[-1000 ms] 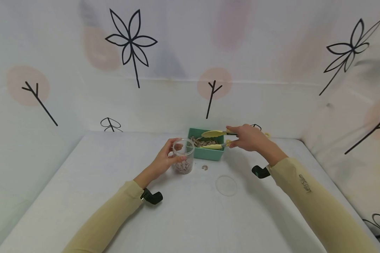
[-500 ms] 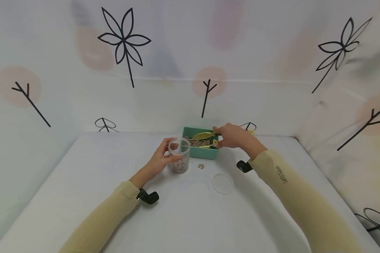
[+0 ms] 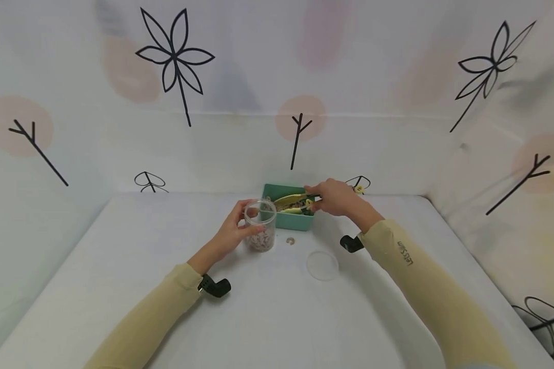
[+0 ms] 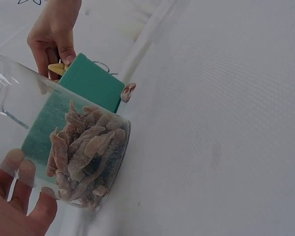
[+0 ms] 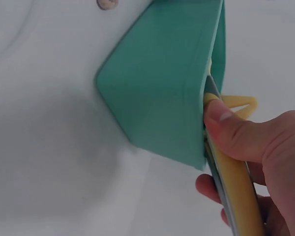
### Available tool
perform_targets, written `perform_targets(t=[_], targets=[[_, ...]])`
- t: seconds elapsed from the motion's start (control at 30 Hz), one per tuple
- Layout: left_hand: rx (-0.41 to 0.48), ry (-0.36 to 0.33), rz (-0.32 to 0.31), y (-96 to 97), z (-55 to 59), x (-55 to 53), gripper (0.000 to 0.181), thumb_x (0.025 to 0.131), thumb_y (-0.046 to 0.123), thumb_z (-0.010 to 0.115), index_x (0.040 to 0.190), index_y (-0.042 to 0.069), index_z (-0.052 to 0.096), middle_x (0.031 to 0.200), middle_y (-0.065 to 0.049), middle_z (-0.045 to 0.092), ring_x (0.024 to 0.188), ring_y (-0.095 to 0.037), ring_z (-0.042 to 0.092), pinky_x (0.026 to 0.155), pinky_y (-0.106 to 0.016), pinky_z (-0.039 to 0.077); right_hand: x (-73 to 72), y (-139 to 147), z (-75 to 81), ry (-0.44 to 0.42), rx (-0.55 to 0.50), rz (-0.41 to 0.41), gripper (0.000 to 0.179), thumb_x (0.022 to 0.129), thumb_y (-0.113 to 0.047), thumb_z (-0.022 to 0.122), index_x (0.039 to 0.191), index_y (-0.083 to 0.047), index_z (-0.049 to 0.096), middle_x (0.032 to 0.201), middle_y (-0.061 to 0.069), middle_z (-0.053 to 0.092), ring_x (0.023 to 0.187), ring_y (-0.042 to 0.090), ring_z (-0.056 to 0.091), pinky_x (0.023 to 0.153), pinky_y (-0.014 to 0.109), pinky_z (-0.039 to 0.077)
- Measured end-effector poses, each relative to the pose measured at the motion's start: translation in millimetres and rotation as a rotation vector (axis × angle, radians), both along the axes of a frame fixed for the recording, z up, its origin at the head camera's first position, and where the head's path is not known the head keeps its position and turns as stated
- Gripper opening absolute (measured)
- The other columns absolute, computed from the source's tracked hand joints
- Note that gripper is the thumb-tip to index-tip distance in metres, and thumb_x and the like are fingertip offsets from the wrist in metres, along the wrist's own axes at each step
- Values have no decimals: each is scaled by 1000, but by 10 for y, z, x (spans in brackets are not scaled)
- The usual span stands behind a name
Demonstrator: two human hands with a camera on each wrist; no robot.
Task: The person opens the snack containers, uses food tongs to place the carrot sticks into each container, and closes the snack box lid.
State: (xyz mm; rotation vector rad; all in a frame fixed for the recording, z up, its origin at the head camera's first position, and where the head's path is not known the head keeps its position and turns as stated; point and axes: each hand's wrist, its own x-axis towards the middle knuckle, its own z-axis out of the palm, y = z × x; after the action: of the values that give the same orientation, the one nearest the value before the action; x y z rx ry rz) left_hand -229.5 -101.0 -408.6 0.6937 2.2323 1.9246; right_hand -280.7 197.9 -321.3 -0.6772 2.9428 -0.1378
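In the head view my left hand (image 3: 226,234) grips a clear plastic jar (image 3: 261,218) around its side; the jar stands upright and lidless. Brownish, dusty-looking dried pieces (image 4: 88,152) fill its lower part. Just right of it and behind sits a green rectangular box (image 3: 294,222) with similar pieces inside. My right hand (image 3: 334,197) holds yellow-tipped tongs (image 3: 288,199) from above, with the tips inside the box and apart. From the right wrist view, the thumb lies on the tongs' yellow handle (image 5: 241,196); the box wall (image 5: 157,83) hides the tips.
One loose brown piece (image 3: 290,240) lies on the white table (image 3: 268,318) in front of the box. A clear round lid (image 3: 322,265) lies flat nearer to me, to the right. A printed cloth wall (image 3: 231,154) rises right behind the box.
My right hand has moved left, bringing the tongs deeper into the green box; their arms stand closer together. My left hand keeps holding the jar beside the box. The head view has shifted slightly.
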Motion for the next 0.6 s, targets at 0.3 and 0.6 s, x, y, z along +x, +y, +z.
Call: perform_targets(t=[0.3, 0.6], targets=[[-6, 1, -19, -36, 9, -7, 65, 94, 8, 69, 148, 10, 33, 149, -18, 39, 137, -39, 38, 107, -59, 34, 40, 29, -82, 103, -76, 23, 54, 91, -28, 75, 140, -14, 58, 120, 12, 70, 85, 24, 65, 54, 32, 43], [-9, 30, -69, -125, 18, -37, 63, 92, 6, 70, 145, 11, 36, 150, -17, 44, 136, -37, 40, 107, -60, 33, 4, 110, -68, 92, -88, 3, 53, 91, -28, 74, 140, -16, 59, 121, 12, 69, 90, 25, 66, 58, 33, 47]])
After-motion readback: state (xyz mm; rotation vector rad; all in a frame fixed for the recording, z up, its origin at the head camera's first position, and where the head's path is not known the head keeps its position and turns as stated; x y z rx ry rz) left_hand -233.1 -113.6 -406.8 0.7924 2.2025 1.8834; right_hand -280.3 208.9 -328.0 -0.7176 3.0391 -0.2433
